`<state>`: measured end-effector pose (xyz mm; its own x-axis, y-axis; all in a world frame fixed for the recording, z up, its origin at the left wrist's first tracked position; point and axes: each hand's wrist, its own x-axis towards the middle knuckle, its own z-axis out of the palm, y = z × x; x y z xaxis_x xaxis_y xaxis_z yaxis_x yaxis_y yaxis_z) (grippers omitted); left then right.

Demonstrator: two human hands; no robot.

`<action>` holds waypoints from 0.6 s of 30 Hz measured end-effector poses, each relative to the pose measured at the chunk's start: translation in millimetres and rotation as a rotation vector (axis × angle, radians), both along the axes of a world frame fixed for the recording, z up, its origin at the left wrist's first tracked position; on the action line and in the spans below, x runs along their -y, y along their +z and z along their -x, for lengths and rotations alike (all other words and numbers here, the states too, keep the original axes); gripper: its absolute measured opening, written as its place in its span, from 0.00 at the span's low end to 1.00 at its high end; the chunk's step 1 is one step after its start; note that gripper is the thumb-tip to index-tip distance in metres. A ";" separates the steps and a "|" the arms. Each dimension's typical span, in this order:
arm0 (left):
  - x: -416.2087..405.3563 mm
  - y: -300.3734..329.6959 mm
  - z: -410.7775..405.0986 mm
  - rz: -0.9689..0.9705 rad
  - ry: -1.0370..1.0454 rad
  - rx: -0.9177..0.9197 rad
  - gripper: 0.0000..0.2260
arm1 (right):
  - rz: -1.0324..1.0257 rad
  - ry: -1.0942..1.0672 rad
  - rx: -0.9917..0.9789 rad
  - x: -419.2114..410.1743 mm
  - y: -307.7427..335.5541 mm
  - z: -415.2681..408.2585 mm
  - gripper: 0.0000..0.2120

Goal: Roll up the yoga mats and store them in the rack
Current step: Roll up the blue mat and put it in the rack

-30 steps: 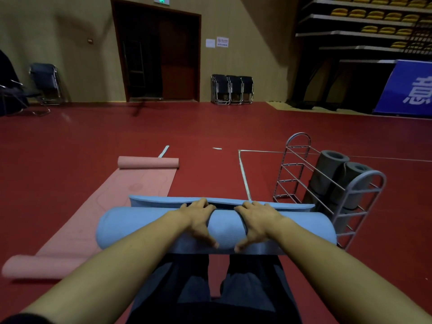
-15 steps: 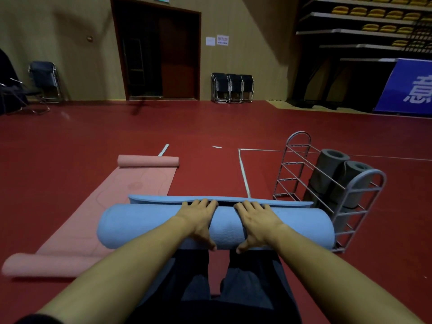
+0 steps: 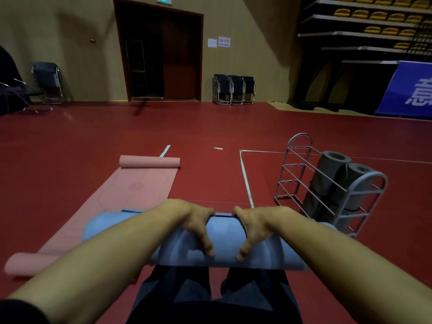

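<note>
Fingers (image 3: 205, 215) of both hands curl over the blue mat (image 3: 224, 239), gripping it; even pressure should keep the last turn tight.

Indoor sports hall: red court floor (image 3: 93, 141) with white lines; tiered yellow seats (image 3: 374, 15) at 2 o'clock.

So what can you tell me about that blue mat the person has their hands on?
The blue mat is almost fully rolled into a thick cylinder lying crosswise on the red floor, just ahead of the person's knees. Its surface looks soft, matte and foam-like, with shallow dents. Only a thin strip of its free end shows flat beyond the roll. The left hand and right hand sit side by side on its middle, fingers curled over the far side, thumbs on the near face. Its left end lies beside the pink mat.
</note>
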<state>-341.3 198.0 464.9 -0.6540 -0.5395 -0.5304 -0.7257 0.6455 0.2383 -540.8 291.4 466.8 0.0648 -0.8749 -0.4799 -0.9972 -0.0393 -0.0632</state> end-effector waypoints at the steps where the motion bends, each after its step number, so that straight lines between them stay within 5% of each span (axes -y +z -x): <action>1: -2.1 0.8 -0.3 -0.005 0.004 0.009 0.45 | -0.026 -0.016 0.009 0.4 1.9 -2.4 0.51; 7: -3.2 9.5 -4.5 -0.089 0.033 0.029 0.43 | -0.167 -0.111 0.049 1.8 16.9 -10.0 0.50; 18: 1.0 -5.9 -5.9 -0.106 0.115 -0.041 0.44 | -0.012 -0.040 -0.019 5.3 6.0 5.7 0.47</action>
<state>-335.3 197.0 459.0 -0.6132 -0.5546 -0.5624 -0.7818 0.5279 0.3319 -546.5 286.1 472.9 0.0212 -0.8706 -0.4916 -0.9990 0.0009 -0.0446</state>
